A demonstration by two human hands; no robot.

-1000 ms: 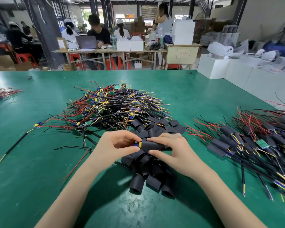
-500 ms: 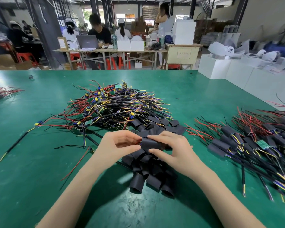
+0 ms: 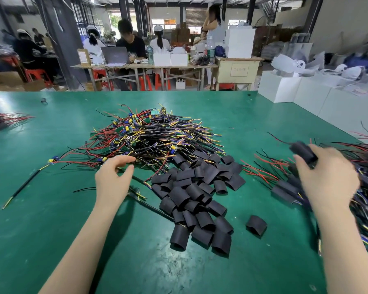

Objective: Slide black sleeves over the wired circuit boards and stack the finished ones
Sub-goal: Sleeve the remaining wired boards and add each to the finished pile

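1. Head view, right side: the right hand (image 3: 325, 179) holds a sleeved board (image 3: 303, 152) above the finished stack (image 3: 285, 188), fingers curled round its black tube. The hand is blurred, so the exact hold is hard to read. The stack lies at the right of the green table (image 3: 51, 240), red and black leads fanning toward the middle.
2. Head view, left side: the left hand (image 3: 113, 177) reaches to the near edge of the bare boards (image 3: 149, 136), a tangled heap of wires. Its fingers are loosely spread and hold nothing; the fingertips sit at the wires there.
3. Head view, centre: the sleeves (image 3: 191, 194) lie heaped between the hands, and one stray sleeve (image 3: 256, 225) sits apart, to the right.
4. Step, as I judge it: one unit is finished and is being stacked, while the next board is being sought.
5. Next move, as I judge it: lay the unit with its leads aligned to the others, then tease one board free of the tangle without dragging its neighbours along.
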